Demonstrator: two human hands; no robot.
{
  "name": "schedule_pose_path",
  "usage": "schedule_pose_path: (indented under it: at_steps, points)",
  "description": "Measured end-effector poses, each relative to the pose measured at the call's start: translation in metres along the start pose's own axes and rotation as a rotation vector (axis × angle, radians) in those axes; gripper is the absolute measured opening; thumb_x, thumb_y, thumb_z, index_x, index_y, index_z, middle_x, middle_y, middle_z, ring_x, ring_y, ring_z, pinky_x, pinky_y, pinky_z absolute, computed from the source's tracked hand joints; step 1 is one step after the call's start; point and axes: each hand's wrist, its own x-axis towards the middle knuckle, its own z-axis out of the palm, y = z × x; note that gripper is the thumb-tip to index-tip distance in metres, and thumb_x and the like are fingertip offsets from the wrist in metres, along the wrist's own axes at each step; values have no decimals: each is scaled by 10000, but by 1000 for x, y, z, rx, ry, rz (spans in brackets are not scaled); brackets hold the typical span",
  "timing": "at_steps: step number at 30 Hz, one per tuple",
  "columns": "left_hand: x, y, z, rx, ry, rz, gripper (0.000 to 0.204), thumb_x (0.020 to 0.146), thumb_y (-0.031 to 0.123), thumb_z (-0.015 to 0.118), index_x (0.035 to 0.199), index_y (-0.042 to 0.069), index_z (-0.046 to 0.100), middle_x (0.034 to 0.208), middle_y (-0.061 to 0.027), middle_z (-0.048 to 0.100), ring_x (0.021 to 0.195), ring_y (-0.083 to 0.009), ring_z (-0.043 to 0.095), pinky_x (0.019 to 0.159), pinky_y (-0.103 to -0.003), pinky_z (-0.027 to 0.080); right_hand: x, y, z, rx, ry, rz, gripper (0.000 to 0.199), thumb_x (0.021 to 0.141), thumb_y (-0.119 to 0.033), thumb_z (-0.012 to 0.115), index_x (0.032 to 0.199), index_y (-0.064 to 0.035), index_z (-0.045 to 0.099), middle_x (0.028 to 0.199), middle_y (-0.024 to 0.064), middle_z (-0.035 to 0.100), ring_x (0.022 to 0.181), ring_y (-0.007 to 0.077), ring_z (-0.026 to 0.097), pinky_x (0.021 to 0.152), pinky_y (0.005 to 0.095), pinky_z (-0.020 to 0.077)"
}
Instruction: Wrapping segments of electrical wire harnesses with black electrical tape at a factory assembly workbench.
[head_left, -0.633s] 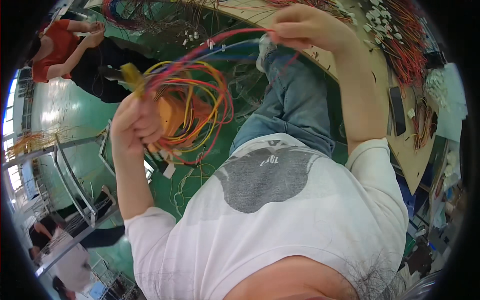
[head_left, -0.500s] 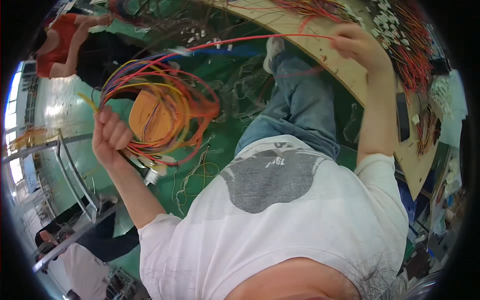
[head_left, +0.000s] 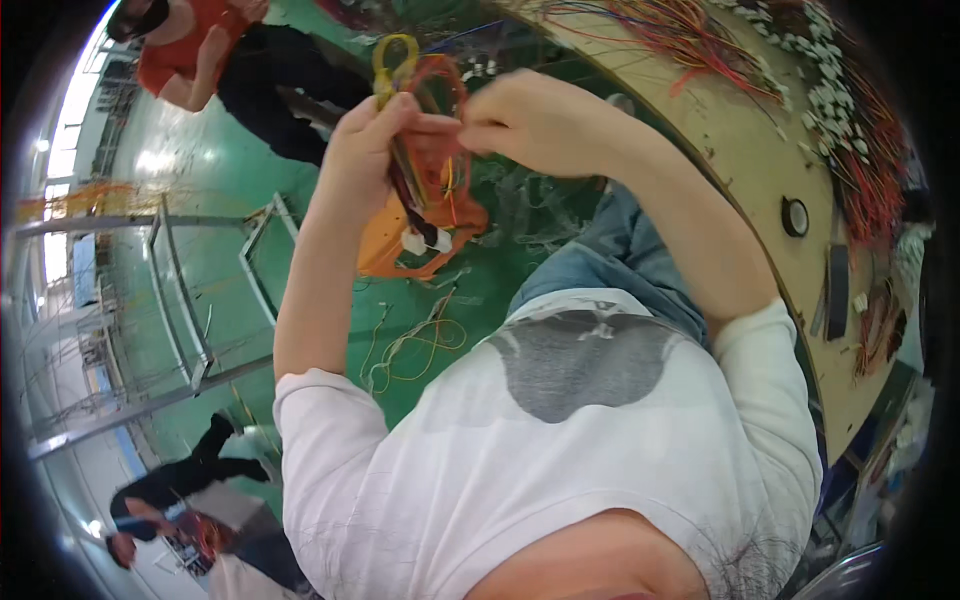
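My left hand [head_left: 368,150] is closed round a coiled bundle of wires [head_left: 405,180], mostly red, yellow and dark. A yellow loop [head_left: 397,48] stands out above its fingers, and white connectors [head_left: 428,241] hang from dark leads below. My right hand [head_left: 508,118] has come up against the bundle from the right. Its fingers are bent together at the red wires beside my left fingertips, somewhat smeared by motion. Beneath the bundle is an orange stool seat [head_left: 378,245], partly hidden by wires and my left forearm.
At right, a wooden table [head_left: 740,160] bears loose wires [head_left: 680,40], white connectors [head_left: 830,90], a roll of black tape [head_left: 795,216] and a dark flat object [head_left: 837,290]. Loose wires [head_left: 425,340] lie on the green floor. A person in orange [head_left: 180,60] is at upper left, near metal frames [head_left: 180,290].
My right hand has come in from the table side to meet my left hand. My left hand has moved right and up with the bundle; the long stretched red wire is drawn in.
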Motion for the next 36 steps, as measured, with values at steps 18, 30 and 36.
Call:
schedule_pose_path:
  at_steps: [18, 30, 36]
  points:
    - [-48, 14, 78, 768, -396, 552, 241, 716, 42, 649, 928, -13, 549, 616, -82, 572, 526, -96, 523, 486, -212, 403, -63, 6, -47, 985, -267, 350, 219, 856, -210, 514, 752, -27, 572, 664, -35, 546, 589, 9, 471, 501, 175, 377]
    - [7, -23, 72, 115, -149, 101, 196, 856, 198, 533, 853, 3, 514, 628, -10, 477, 419, -34, 304, 388, -186, 222, -90, -25, -54, 76, 416, 353, 226, 771, -163, 582, 901, 22, 580, 746, 88, 616, 672, 161, 572, 615, 268, 438]
    - [8, -30, 89, -83, -115, 149, 149, 852, 147, 529, 842, -2, 529, 621, -16, 501, 411, -41, 332, 376, -188, 239, -86, 22, 19, 5, 456, 218, 213, 787, -114, 553, 933, 40, 571, 839, 154, 607, 776, 287, 577, 684, 323, 443]
